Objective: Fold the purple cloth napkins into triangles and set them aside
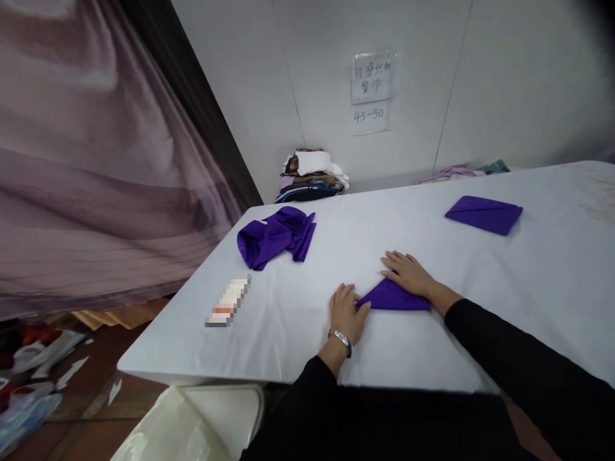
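Note:
A purple cloth napkin [391, 296], folded into a triangle, lies on the white-covered table in front of me. My right hand [408, 273] rests flat across its upper right part, fingers stretched out, covering its top corner. At the napkin's left corner is my left hand [346, 315], with a silver bracelet at the wrist. Its fingers lie on the tablecloth and the thumb touches the corner. Farther right sits another folded purple napkin [484, 215], flat and four-sided. A crumpled heap of purple cloth [276, 238] lies toward the table's far left.
The white tablecloth [307, 333] spans the table. A blurred-out oblong object [229, 302] lies near its left edge. Behind the table stands a stack of folded fabrics [312, 176], below handwritten paper signs [371, 78] on the wall. A pinkish curtain [96, 160] hangs at left.

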A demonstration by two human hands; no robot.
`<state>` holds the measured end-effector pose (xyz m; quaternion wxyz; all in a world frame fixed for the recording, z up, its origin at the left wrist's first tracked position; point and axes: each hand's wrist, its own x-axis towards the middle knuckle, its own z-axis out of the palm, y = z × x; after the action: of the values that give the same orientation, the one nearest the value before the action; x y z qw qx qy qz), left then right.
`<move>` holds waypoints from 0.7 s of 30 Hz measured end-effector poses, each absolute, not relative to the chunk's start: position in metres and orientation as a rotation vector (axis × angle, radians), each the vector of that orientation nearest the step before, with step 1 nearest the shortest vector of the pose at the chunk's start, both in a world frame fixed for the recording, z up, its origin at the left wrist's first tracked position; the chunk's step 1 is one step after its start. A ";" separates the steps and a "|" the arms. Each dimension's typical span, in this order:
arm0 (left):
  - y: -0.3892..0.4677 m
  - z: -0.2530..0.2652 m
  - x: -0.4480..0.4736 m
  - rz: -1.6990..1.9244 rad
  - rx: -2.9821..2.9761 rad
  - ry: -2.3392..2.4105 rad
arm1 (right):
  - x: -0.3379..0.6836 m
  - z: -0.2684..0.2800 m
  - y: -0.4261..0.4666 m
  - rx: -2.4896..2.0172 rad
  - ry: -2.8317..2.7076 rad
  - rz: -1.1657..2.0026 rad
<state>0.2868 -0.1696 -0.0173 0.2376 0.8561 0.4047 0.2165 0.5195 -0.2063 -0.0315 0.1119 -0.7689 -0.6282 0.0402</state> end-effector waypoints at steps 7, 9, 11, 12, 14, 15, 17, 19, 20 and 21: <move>-0.169 -0.017 0.286 0.517 2.409 1.052 | 0.520 -0.031 -0.206 -2.268 -1.851 0.107; -0.169 -0.015 0.286 0.511 2.406 1.063 | 0.520 -0.032 -0.206 -2.267 -1.851 0.104; -0.169 -0.014 0.287 0.508 2.395 1.078 | 0.520 -0.032 -0.206 -2.267 -1.855 0.105; -0.170 -0.013 0.288 0.507 2.387 1.087 | 0.520 -0.032 -0.206 -2.267 -1.856 0.104; -0.170 -0.012 0.289 0.511 2.377 1.104 | 0.520 -0.033 -0.206 -2.268 -1.862 0.098; -0.170 -0.012 0.289 0.515 2.375 1.111 | 0.520 -0.033 -0.206 -2.267 -1.866 0.096; -0.169 -0.013 0.289 0.522 2.381 1.119 | 0.520 -0.032 -0.206 -2.269 -1.869 0.093; -0.169 -0.014 0.289 0.526 2.397 1.128 | 0.520 -0.032 -0.206 -2.271 -1.873 0.093; -0.169 -0.014 0.289 0.527 2.408 1.133 | 0.520 -0.031 -0.206 -2.271 -1.874 0.093; -0.169 -0.014 0.290 0.529 2.421 1.139 | 0.519 -0.031 -0.206 -2.270 -1.874 0.095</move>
<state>0.2898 -0.1688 -0.0141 0.2057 0.8686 0.4089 0.1900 0.5194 -0.2057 -0.0306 0.0982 -0.7671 -0.6331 0.0320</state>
